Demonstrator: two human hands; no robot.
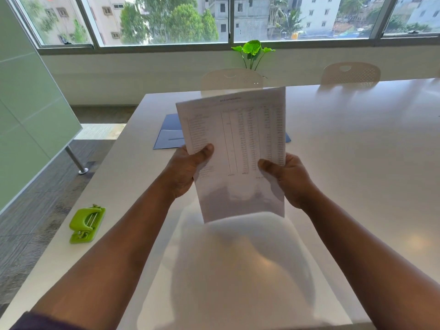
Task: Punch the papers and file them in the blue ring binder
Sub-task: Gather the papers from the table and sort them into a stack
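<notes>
Papers (235, 148) raised over bench (357, 139), grasped by left grip (188, 170) and right grip (289, 179). Print blurred, unreadable. Blue binder (170, 133) mostly hidden behind; punch (87, 223) near left edge.

**Papers up, punch and binder on the table**

The papers (234, 148) are a white stack printed with columns of figures, held upright above the table, tilted slightly, top edge away from me. My blue ring binder (170, 133) lies open and flat beyond them, mostly hidden behind the sheets. The green hole punch (87, 223) sits near the table's left edge, well apart from both.
</notes>
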